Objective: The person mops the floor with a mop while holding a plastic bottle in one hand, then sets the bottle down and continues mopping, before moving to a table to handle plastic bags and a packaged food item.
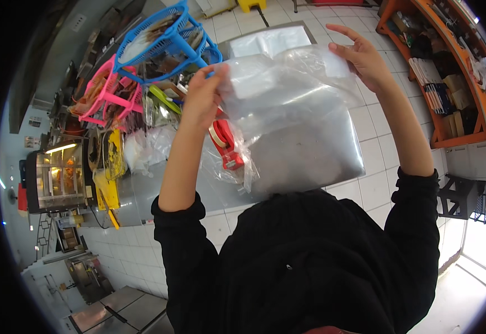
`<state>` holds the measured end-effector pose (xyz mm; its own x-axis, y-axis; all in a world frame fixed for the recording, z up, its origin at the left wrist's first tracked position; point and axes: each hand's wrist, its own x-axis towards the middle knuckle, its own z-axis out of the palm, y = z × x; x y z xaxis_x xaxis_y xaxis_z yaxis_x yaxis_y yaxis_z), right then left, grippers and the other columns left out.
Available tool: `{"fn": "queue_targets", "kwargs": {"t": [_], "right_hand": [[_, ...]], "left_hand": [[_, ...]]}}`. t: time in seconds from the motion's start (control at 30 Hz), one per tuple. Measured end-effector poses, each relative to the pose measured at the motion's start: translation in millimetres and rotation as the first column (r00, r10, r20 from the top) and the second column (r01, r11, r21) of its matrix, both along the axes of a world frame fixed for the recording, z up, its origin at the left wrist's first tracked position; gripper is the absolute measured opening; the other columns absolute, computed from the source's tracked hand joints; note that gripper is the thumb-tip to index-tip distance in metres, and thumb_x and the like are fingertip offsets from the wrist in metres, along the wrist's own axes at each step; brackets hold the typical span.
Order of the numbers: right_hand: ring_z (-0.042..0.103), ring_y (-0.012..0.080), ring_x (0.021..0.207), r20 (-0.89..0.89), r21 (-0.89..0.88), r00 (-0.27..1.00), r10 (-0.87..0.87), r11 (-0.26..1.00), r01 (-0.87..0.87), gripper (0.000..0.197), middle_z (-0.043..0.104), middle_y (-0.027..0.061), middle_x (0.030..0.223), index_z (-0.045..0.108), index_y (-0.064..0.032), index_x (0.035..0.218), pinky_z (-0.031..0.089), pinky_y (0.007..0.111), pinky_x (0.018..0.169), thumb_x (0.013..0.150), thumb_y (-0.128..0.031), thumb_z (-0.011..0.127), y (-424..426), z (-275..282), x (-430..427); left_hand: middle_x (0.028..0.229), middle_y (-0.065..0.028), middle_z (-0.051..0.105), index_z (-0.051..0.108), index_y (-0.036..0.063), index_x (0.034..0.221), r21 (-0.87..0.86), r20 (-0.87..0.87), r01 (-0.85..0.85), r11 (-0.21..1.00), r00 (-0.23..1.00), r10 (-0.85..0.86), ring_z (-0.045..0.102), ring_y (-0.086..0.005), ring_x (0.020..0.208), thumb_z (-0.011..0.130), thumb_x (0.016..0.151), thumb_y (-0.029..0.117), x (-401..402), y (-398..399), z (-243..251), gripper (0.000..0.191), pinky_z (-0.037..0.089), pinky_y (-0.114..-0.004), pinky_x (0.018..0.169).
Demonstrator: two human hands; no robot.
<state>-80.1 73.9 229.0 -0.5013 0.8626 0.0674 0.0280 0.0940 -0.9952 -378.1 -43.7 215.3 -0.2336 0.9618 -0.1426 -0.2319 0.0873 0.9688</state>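
A clear plastic bag [268, 85] is spread above the steel table [305, 154], between my two hands. Its left top edge is pinched between the thumb and fingers of my left hand [203, 98]. On the right, my right hand [364, 60] is raised at the bag's other side, thumb and index finger apart. Its remaining fingers are hidden, so whether they grip the film is unclear. Behind the bag lies a stack of white plastic bags [276, 39] at the table's far end. A red tape dispenser [226, 144] with a tape roll sits near my left forearm, crumpled clear film beside it.
Blue [159, 46] and pink basket racks [111, 94] holding packets stand at the left. Beyond my left forearm are a yellow tray [115, 156] and a lit glass display warmer [61, 175]. An orange shelf unit [456, 75] stands across the tiled floor [376, 146].
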Motion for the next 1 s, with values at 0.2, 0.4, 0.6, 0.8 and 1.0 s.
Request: {"fn": "queue_targets", "kwargs": {"t": [0.2,0.4,0.6,0.8,1.0], "right_hand": [[0.061,0.0287,0.077,-0.204,0.181,0.979,0.032,0.983,0.006,0.054,0.059,0.0136,0.112,0.05,-0.0157,0.124,0.05,0.037,0.073,0.073,-0.026,0.065,30,53,-7],[0.055,0.0079,0.077,-0.095,0.241,0.991,0.094,0.968,-0.069,0.022,0.06,0.0027,0.088,0.057,-0.005,0.101,0.046,0.024,0.067,0.084,-0.019,0.056,26,-18,-44],[0.052,0.0055,0.071,0.046,0.344,0.985,-0.164,0.929,0.139,0.02,0.057,-0.0008,0.07,0.058,0.0,0.077,0.042,0.02,0.068,0.086,-0.018,0.056,58,-11,-44],[0.048,0.0028,0.068,-0.279,0.604,0.951,-0.136,0.745,0.283,0.027,0.054,-0.0035,0.071,0.059,-0.0004,0.089,0.038,0.018,0.064,0.089,-0.027,0.054,63,55,-33],[0.059,0.014,0.071,0.08,0.486,0.993,0.087,0.866,-0.115,0.015,0.06,0.003,0.077,0.06,-0.003,0.09,0.045,0.029,0.062,0.083,-0.016,0.059,-19,-15,56]], "left_hand": [[0.094,-0.0066,0.059,0.051,0.0023,0.103,0.186,0.112,-0.009,0.983,0.994,-0.012,0.06,-0.0197,0.088,0.05,0.088,0.01,-19,6,56,0.017,0.048,-0.04,0.089],[0.093,-0.0111,0.061,0.051,-0.001,0.105,0.119,0.242,0.019,0.993,0.969,-0.048,0.062,-0.0225,0.086,0.048,0.089,0.007,-16,3,23,0.019,0.053,-0.037,0.081],[0.087,-0.0159,0.06,0.053,-0.0066,0.1,0.06,0.42,-0.128,0.99,0.903,0.092,0.061,-0.0313,0.091,0.052,0.086,0.003,-22,14,24,0.017,0.051,-0.04,0.086],[0.099,-0.0185,0.057,0.05,-0.0103,0.102,0.189,0.4,-0.15,0.97,0.914,0.064,0.057,-0.0288,0.099,0.051,0.086,0.001,-29,17,56,0.02,0.049,-0.041,0.089],[0.09,-0.0074,0.062,0.058,0.0003,0.104,-0.097,-0.069,0.133,0.986,0.988,-0.14,0.062,-0.0184,0.084,0.061,0.078,0.007,-5,-48,-24,0.027,0.05,-0.028,0.076]]}}
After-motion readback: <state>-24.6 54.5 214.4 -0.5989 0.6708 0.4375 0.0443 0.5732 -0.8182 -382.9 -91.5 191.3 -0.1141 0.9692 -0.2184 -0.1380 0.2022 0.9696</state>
